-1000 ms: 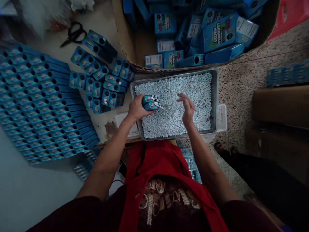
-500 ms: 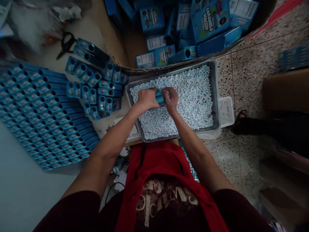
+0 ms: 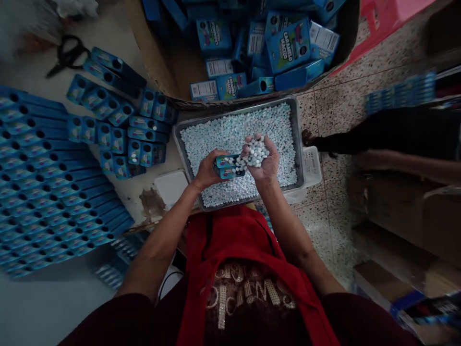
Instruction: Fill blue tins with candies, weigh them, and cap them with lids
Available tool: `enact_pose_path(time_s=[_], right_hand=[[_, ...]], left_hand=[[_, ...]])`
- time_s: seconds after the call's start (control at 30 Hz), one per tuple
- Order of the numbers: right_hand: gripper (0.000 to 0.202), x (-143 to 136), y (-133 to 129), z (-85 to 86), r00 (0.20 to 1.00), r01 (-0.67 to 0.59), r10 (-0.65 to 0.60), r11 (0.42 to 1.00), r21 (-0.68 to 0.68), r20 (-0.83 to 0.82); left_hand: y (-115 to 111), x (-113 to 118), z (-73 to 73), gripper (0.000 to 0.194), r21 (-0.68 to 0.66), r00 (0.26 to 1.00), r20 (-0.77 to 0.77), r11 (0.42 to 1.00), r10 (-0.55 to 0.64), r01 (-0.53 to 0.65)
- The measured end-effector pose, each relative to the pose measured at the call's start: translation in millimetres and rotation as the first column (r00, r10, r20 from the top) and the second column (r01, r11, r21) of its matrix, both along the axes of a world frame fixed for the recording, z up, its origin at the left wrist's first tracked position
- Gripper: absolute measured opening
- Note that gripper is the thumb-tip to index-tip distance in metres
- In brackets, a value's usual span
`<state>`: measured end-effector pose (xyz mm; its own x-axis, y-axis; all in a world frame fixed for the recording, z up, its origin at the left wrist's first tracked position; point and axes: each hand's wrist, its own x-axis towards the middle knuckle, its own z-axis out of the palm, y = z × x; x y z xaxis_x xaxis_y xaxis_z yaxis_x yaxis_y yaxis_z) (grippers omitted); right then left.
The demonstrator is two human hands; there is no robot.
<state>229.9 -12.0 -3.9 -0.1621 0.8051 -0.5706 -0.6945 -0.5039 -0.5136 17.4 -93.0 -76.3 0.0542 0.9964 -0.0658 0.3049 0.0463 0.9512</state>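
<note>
Two small blue candy boxes (image 3: 226, 172), side by side, are gripped in my left hand (image 3: 207, 171) above the metal tray (image 3: 298, 139). My right hand (image 3: 270, 166) is cupped, palm up, around a heap of small white and pale blue candies (image 3: 257, 152). Its edge meets the box ends, where some candies lie on the boxes between hand and openings. Loose candies (image 3: 219, 129) of the same kind cover the tray's bottom. To the left stand several blue boxes (image 3: 104, 134) with round holes in their ends, a few showing white candies in the hole.
A large cardboard carton (image 3: 154, 72) full of blue boxes stands behind the tray. Stacked blue boxes (image 3: 46, 182) fill the left side, with black scissors (image 3: 68, 54) beyond. A white lid (image 3: 171, 187) lies beside the tray. At right, another person's dark-clothed leg (image 3: 342, 143) extends over the floor.
My right hand has turned palm up and now holds a heap of candies against the boxes. My left hand has moved slightly left and down with the boxes. The whole view has shifted.
</note>
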Motion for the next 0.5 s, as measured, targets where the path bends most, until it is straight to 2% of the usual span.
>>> enact_pose_path(time_s=[0.1, 0.23, 0.3, 0.4, 0.5], right_hand=[[0.047, -6.0, -3.1, 15.2, 0.997, -0.045, 0.037, 0.991, 0.125, 0.067], [0.054, -12.9, -4.6, 28.3, 0.979, -0.136, 0.092, 0.958, 0.251, 0.181], [0.058, -15.5, -3.5, 28.6, 0.964, -0.183, 0.115, 0.941, 0.285, 0.240], [0.060, -20.7, -0.3, 23.4, 0.934, -0.238, 0.121, 0.913, 0.333, 0.336], [0.058, -25.5, 1.0, 16.8, 0.922, -0.258, 0.100, 0.880, 0.399, 0.375]], left_hand=[[2.3, 1.5, -2.3, 0.082, 0.056, 1.000, -0.018, 0.998, 0.017, -0.016], [2.7, 0.7, -0.9, 0.076, 0.048, 0.997, -0.067, 0.998, 0.045, -0.042], [2.2, 1.2, 0.0, 0.074, 0.065, 0.992, -0.101, 0.996, 0.069, -0.063], [1.4, 2.3, -0.4, 0.071, 0.066, 0.992, -0.124, 0.998, 0.019, -0.011], [0.3, 1.5, -4.4, 0.071, 0.067, 0.986, -0.147, 0.995, 0.081, -0.072]])
